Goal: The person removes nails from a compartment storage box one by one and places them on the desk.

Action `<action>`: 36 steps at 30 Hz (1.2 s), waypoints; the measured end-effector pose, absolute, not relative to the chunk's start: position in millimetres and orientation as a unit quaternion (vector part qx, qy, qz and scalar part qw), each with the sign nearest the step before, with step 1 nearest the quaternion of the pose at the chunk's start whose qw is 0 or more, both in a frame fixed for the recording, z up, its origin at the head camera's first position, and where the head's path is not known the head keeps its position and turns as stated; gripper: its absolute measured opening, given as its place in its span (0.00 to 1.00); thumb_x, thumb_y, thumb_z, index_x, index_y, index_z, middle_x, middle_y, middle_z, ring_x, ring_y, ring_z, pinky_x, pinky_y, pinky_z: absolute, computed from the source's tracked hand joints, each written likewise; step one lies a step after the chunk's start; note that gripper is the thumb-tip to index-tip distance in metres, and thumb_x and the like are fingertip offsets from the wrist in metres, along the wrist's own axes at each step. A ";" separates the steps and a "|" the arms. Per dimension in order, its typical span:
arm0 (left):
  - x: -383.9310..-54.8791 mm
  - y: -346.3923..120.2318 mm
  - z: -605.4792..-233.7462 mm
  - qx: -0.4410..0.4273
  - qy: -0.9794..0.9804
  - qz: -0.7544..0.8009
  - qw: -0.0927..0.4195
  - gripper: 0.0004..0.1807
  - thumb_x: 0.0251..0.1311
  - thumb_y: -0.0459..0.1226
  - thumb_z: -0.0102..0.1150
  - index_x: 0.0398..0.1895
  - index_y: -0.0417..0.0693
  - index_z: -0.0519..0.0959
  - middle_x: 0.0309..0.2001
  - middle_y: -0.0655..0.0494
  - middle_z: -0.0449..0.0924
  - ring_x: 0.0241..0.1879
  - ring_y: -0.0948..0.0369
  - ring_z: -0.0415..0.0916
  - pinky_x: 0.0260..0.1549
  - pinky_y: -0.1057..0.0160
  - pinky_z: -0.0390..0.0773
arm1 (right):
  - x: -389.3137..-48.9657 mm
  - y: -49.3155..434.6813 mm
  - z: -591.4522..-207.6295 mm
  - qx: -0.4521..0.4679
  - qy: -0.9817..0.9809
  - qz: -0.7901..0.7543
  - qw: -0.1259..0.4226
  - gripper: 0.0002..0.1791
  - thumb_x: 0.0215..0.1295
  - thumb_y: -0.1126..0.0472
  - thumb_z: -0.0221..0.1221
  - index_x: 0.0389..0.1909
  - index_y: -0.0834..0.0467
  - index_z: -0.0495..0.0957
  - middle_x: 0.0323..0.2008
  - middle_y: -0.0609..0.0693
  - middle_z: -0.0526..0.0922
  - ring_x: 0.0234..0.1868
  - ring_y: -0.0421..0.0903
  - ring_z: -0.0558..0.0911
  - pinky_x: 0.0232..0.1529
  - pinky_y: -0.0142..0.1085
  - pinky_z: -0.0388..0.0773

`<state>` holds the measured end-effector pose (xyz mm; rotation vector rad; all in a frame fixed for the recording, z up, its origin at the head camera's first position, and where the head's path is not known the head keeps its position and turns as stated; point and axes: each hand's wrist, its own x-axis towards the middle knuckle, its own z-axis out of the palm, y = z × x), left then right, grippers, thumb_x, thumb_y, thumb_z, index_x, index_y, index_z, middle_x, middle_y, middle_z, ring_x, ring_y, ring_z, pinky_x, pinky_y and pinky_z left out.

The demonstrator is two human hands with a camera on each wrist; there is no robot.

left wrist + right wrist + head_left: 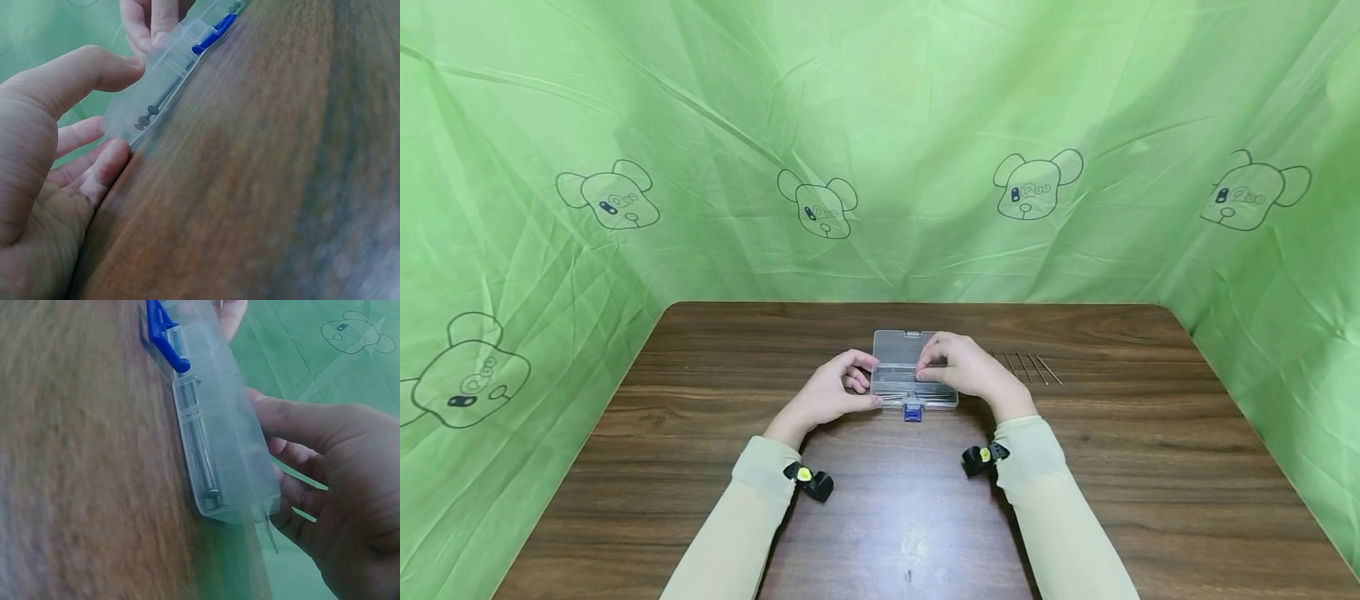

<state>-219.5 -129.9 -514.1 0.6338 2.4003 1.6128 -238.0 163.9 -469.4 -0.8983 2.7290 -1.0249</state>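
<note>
A clear plastic compartment box (pixel 891 379) sits on the table with its lid (pixel 895 346) raised at the back and a blue latch (pixel 913 412) at the front. Long nails (pixel 203 444) lie in its front compartments, their dark heads (pixel 147 117) visible through the left end. My left hand (pixel 842 387) grips the box's left end, thumb at the front corner and fingers around the side. Over the right half, my right hand (pixel 966 367) reaches in with thumb and index fingertips close together above the rear compartments; I cannot tell whether they pinch a nail.
Several loose nails (pixel 1033 367) lie side by side on the brown wooden table (pixel 737 333), right of the box. Green cloth (pixel 917 100) printed with bear heads hangs behind the table and along both sides.
</note>
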 end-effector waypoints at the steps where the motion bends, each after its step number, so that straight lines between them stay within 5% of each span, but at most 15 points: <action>1: -219.4 -130.0 -514.1 0.213 0.808 0.542 0.091 0.34 0.53 0.34 0.86 0.63 0.42 0.81 0.52 0.47 0.83 0.43 0.57 0.82 0.47 0.67 0.84 | -238.1 164.2 -469.3 -0.291 0.893 -0.341 0.046 0.04 0.70 0.59 0.75 0.35 0.49 0.91 0.45 0.44 0.85 0.52 0.47 0.83 0.62 0.48 0.80; 14: -219.0 -130.3 -513.4 0.217 0.806 0.543 0.091 0.34 0.52 0.33 0.86 0.63 0.42 0.81 0.54 0.46 0.83 0.44 0.56 0.82 0.47 0.66 0.84 | -236.6 166.9 -462.0 -0.278 0.887 -0.368 0.035 0.04 0.77 0.56 0.69 0.44 0.52 0.89 0.40 0.40 0.88 0.44 0.43 0.84 0.52 0.45 0.82; 20: -219.2 -130.8 -514.6 0.216 0.803 0.548 0.090 0.34 0.52 0.33 0.86 0.63 0.41 0.81 0.55 0.45 0.83 0.44 0.55 0.82 0.47 0.67 0.84 | -237.1 168.2 -459.8 -0.269 0.890 -0.366 0.026 0.07 0.77 0.59 0.69 0.49 0.54 0.90 0.47 0.45 0.90 0.49 0.45 0.85 0.56 0.46 0.83; 36: -217.7 -130.3 -512.6 0.213 0.805 0.546 0.093 0.34 0.52 0.33 0.86 0.64 0.42 0.81 0.55 0.46 0.83 0.45 0.53 0.83 0.48 0.66 0.84 | -230.8 179.7 -443.8 -0.254 0.885 -0.390 0.005 0.07 0.78 0.62 0.65 0.51 0.59 0.87 0.41 0.47 0.86 0.43 0.46 0.82 0.47 0.44 0.82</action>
